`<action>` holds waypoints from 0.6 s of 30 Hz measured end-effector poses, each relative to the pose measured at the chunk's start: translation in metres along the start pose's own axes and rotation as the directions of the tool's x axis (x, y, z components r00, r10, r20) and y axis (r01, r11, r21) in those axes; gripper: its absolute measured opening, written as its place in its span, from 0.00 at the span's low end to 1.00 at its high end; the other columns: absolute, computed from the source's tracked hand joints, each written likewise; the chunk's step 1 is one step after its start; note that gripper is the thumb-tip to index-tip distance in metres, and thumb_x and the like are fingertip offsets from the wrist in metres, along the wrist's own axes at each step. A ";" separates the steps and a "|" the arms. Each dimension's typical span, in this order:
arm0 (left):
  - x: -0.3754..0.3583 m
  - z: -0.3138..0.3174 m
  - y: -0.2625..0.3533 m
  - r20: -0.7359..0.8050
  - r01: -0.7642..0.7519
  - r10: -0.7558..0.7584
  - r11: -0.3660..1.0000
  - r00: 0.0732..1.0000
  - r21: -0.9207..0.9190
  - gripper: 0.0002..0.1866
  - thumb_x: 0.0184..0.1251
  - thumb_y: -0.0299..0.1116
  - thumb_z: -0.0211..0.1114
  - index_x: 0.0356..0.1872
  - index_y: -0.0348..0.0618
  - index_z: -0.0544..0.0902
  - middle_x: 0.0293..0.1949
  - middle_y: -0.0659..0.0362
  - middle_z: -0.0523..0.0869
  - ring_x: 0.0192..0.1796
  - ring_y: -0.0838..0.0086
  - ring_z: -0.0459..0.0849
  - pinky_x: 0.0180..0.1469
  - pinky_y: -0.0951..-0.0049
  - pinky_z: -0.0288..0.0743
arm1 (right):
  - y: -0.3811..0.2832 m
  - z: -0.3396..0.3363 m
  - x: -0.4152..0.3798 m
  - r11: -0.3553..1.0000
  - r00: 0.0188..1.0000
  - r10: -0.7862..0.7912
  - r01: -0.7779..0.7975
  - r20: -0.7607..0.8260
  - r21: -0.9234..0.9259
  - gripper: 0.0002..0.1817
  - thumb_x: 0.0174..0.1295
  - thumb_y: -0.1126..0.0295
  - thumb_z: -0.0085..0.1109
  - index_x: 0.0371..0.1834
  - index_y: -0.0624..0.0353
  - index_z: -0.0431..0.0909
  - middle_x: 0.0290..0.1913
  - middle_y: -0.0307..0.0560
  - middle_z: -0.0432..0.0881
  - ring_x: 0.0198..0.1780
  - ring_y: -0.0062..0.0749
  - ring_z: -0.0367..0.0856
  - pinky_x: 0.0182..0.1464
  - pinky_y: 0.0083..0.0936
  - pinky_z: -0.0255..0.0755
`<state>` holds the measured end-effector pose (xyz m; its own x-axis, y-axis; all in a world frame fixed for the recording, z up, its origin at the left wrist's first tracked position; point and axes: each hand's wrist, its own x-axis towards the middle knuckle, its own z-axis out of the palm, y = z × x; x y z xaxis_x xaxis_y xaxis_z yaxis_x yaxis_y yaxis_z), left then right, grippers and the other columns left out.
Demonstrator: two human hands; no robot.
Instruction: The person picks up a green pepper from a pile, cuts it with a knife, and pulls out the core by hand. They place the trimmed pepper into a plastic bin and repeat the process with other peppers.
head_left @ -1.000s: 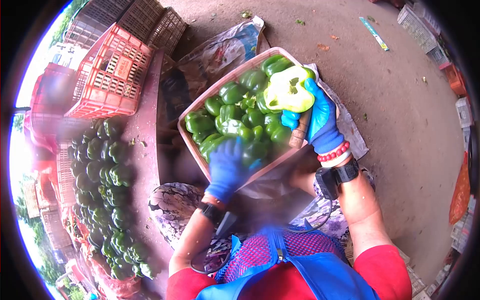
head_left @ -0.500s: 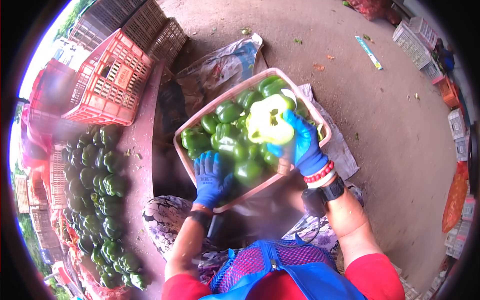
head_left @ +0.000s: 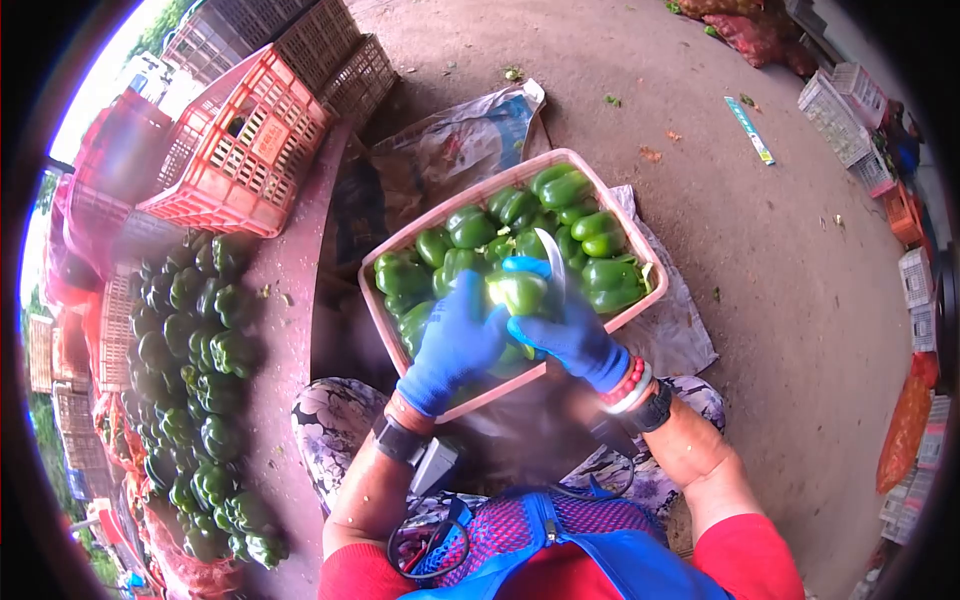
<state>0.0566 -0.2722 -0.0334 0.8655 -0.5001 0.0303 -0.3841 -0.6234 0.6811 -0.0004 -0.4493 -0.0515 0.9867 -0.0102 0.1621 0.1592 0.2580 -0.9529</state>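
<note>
Both my hands wear blue gloves and meet over a pink basin [head_left: 478, 198] full of green bell peppers. My left hand [head_left: 455, 340] grips one green pepper [head_left: 518, 291] from the left. My right hand [head_left: 568, 338] presses against the same pepper from the right and holds a knife, whose pale blade [head_left: 551, 262] sticks up beside the pepper. The knife's handle is hidden inside the glove. The basin rests on my lap, over a flowered cloth [head_left: 335, 415].
A long pile of green peppers [head_left: 195, 370] lies on the left. Red plastic crates [head_left: 240, 150] and darker crates stand behind it. A crumpled plastic sack [head_left: 460, 140] lies beyond the basin. Bare concrete ground [head_left: 780, 280] stretches right, with crates along its far edge.
My right hand no longer holds the cut-open pepper it held up before. My left hand lifted a whole pepper out of the basin, and both hands came together on it.
</note>
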 end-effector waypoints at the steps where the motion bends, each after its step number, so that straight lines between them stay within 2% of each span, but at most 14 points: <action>1: 0.001 -0.003 0.007 0.037 0.053 -0.052 0.998 0.998 -0.032 0.27 0.64 0.37 0.70 0.59 0.36 0.71 0.38 0.46 0.87 0.42 0.48 0.88 0.45 0.58 0.81 | 0.001 -0.001 0.001 0.995 0.999 -0.038 0.041 0.029 -0.096 0.36 0.56 0.69 0.75 0.69 0.58 0.71 0.62 0.49 0.80 0.61 0.32 0.80 0.65 0.32 0.73; 2: 0.002 -0.004 0.009 0.075 0.107 -0.102 0.992 0.992 -0.062 0.29 0.62 0.38 0.71 0.60 0.36 0.71 0.41 0.45 0.88 0.45 0.48 0.89 0.46 0.58 0.81 | 0.003 -0.002 0.002 0.978 0.995 -0.074 0.085 0.062 -0.189 0.36 0.55 0.68 0.75 0.69 0.58 0.72 0.61 0.49 0.81 0.60 0.32 0.81 0.64 0.32 0.73; 3: 0.004 -0.003 0.003 0.159 0.116 -0.091 0.982 0.983 -0.151 0.38 0.57 0.41 0.76 0.64 0.33 0.68 0.46 0.43 0.89 0.51 0.46 0.88 0.49 0.56 0.81 | -0.005 0.002 0.000 0.960 0.994 -0.084 0.099 0.068 -0.262 0.36 0.54 0.68 0.77 0.68 0.57 0.73 0.58 0.50 0.84 0.58 0.32 0.83 0.63 0.31 0.75; 6: -0.009 -0.003 -0.003 0.101 0.024 -0.009 0.988 0.995 -0.155 0.41 0.53 0.42 0.78 0.64 0.33 0.68 0.44 0.44 0.89 0.49 0.44 0.88 0.48 0.55 0.81 | 0.002 0.014 -0.005 0.980 0.997 -0.057 0.064 0.043 -0.190 0.37 0.53 0.68 0.77 0.68 0.58 0.72 0.57 0.51 0.84 0.57 0.32 0.83 0.61 0.31 0.76; 7: -0.010 0.000 -0.016 0.140 0.067 -0.048 0.989 0.989 -0.131 0.42 0.54 0.47 0.77 0.65 0.34 0.68 0.44 0.44 0.89 0.49 0.45 0.88 0.48 0.55 0.81 | 0.004 0.018 -0.006 0.996 1.000 -0.007 0.010 0.029 -0.091 0.36 0.55 0.68 0.75 0.68 0.58 0.72 0.55 0.48 0.85 0.55 0.32 0.83 0.60 0.30 0.76; 9: -0.009 -0.007 -0.028 0.108 -0.048 0.064 0.988 0.992 -0.144 0.35 0.61 0.45 0.71 0.64 0.35 0.68 0.42 0.42 0.88 0.45 0.45 0.88 0.45 0.53 0.80 | 0.002 0.017 -0.004 0.969 0.978 0.195 -0.203 0.071 0.137 0.34 0.57 0.68 0.74 0.68 0.58 0.72 0.53 0.44 0.84 0.51 0.28 0.83 0.56 0.27 0.77; 10: -0.008 -0.009 -0.028 0.092 -0.104 0.118 0.983 0.989 -0.150 0.32 0.64 0.43 0.68 0.64 0.36 0.68 0.41 0.41 0.87 0.43 0.45 0.88 0.43 0.52 0.80 | 0.003 0.016 -0.003 0.940 0.964 0.242 -0.260 0.106 0.220 0.32 0.59 0.68 0.72 0.67 0.58 0.72 0.51 0.41 0.83 0.47 0.24 0.81 0.51 0.23 0.77; 11: -0.007 -0.014 -0.026 0.081 -0.158 0.195 0.928 0.977 -0.337 0.27 0.67 0.40 0.64 0.62 0.37 0.71 0.40 0.39 0.86 0.41 0.41 0.86 0.42 0.52 0.79 | 0.003 0.015 -0.001 0.900 0.947 0.288 -0.318 0.141 0.297 0.30 0.61 0.67 0.70 0.67 0.58 0.73 0.49 0.38 0.81 0.43 0.20 0.79 0.45 0.20 0.76; 12: -0.007 -0.010 -0.035 0.110 -0.078 0.141 0.893 0.984 -0.443 0.25 0.68 0.40 0.65 0.61 0.37 0.73 0.42 0.44 0.87 0.42 0.51 0.88 0.44 0.58 0.80 | 0.004 0.017 0.001 0.884 0.944 0.309 -0.330 0.117 0.330 0.29 0.62 0.66 0.69 0.67 0.58 0.73 0.48 0.37 0.81 0.41 0.19 0.78 0.43 0.19 0.75; 14: -0.014 -0.002 -0.043 0.105 0.050 0.029 0.739 0.994 -0.671 0.25 0.69 0.40 0.67 0.62 0.37 0.74 0.46 0.53 0.87 0.46 0.67 0.86 0.48 0.66 0.79 | 0.008 0.024 0.004 0.853 0.936 0.346 -0.341 0.062 0.395 0.27 0.63 0.64 0.67 0.66 0.58 0.73 0.47 0.36 0.81 0.37 0.16 0.77 0.37 0.17 0.73; 16: -0.008 -0.003 -0.049 0.197 0.153 0.036 0.498 0.980 -0.854 0.26 0.69 0.39 0.68 0.63 0.36 0.74 0.50 0.61 0.84 0.49 0.77 0.80 0.51 0.73 0.77 | 0.014 0.025 0.002 0.790 0.902 0.430 -0.390 0.026 0.473 0.24 0.66 0.59 0.65 0.61 0.56 0.75 0.40 0.39 0.82 0.29 0.22 0.79 0.28 0.20 0.74; 17: -0.006 -0.008 -0.049 0.293 0.276 -0.016 0.391 0.956 -0.878 0.25 0.68 0.35 0.69 0.62 0.36 0.75 0.50 0.61 0.84 0.49 0.77 0.81 0.51 0.74 0.77 | 0.012 0.022 0.000 0.758 0.875 0.484 -0.430 0.020 0.490 0.22 0.66 0.57 0.65 0.59 0.56 0.76 0.38 0.40 0.83 0.27 0.24 0.80 0.26 0.21 0.74; 18: -0.002 -0.010 -0.051 0.310 0.294 -0.008 0.336 0.951 -0.895 0.24 0.67 0.33 0.68 0.62 0.36 0.76 0.50 0.60 0.85 0.49 0.76 0.82 0.51 0.74 0.78 | 0.011 0.021 0.000 0.725 0.847 0.531 -0.464 0.016 0.509 0.21 0.66 0.56 0.64 0.57 0.56 0.77 0.36 0.41 0.83 0.25 0.26 0.80 0.24 0.22 0.74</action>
<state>0.0782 -0.2333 -0.0611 0.7264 -0.6565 -0.2032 0.4133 0.1811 0.8924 0.0002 -0.4265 -0.0570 0.9199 0.1436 -0.3648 -0.3588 0.6835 -0.6356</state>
